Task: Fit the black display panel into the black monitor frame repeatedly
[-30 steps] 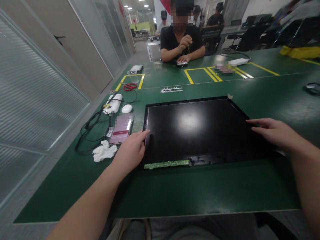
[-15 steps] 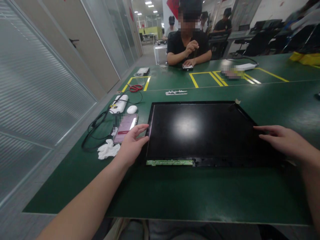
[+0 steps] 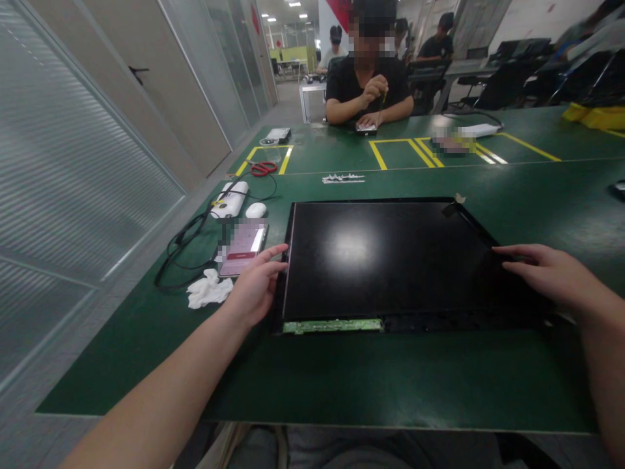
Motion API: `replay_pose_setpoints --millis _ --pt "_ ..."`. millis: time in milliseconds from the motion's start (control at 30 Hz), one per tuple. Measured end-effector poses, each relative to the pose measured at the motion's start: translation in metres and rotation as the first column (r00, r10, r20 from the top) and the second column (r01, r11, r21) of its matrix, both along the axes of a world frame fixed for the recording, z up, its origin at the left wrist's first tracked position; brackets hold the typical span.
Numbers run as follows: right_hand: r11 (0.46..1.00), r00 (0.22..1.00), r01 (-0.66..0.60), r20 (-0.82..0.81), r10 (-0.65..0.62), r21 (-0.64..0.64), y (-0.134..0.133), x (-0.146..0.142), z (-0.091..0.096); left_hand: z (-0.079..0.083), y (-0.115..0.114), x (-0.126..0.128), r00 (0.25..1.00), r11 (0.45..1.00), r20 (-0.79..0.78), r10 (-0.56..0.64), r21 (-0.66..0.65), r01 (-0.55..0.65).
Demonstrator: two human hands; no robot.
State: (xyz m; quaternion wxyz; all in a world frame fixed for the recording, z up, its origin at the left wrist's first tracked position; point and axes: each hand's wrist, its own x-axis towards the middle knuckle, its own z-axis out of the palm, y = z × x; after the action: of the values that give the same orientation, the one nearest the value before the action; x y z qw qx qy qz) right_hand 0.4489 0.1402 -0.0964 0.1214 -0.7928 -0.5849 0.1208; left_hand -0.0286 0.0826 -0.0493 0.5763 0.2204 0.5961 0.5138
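Note:
A large flat display panel [image 3: 390, 260] lies face up before me, with a dark glossy screen and a thin black frame. Along its near edge on the left runs a narrow green circuit board [image 3: 332, 326]. My left hand [image 3: 256, 283] grips the left edge, fingertips on the frame and the thumb mostly hidden. At the opposite edge, my right hand [image 3: 547, 270] holds the side with thumb and forefinger; its other fingers are tucked out of sight. A small piece of tape [image 3: 459, 198] sticks up at the far right corner.
Left of the panel lie a phone [image 3: 244, 247], crumpled white tissue [image 3: 209, 290], a white rounded case [image 3: 256, 210], a white device [image 3: 230, 199], black cable [image 3: 170, 260] and red-handled scissors [image 3: 263, 169]. White strips [image 3: 343, 178] lie beyond it. A co-worker [image 3: 368, 85] sits opposite, handling a small device.
The panel's near left part has come slightly toward me and looks a little larger. My left fingers have shifted on the edge, and the thumb is less visible. The view has turned slightly.

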Motion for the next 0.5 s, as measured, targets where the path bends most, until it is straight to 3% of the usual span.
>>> replay_pose_setpoints --millis 133,500 --pt "0.996 0.993 0.078 -0.087 -0.082 -0.053 -0.0029 -0.0098 0.0077 0.0049 -0.0011 0.0025 1.000 1.000 0.017 0.008 0.015 -0.008" --pt "0.994 0.993 0.075 -0.083 -0.082 -0.081 -0.0017 -0.0062 0.0067 -0.0006 -0.0041 -0.0048 0.999 0.987 0.043 -0.020 0.160 0.013"
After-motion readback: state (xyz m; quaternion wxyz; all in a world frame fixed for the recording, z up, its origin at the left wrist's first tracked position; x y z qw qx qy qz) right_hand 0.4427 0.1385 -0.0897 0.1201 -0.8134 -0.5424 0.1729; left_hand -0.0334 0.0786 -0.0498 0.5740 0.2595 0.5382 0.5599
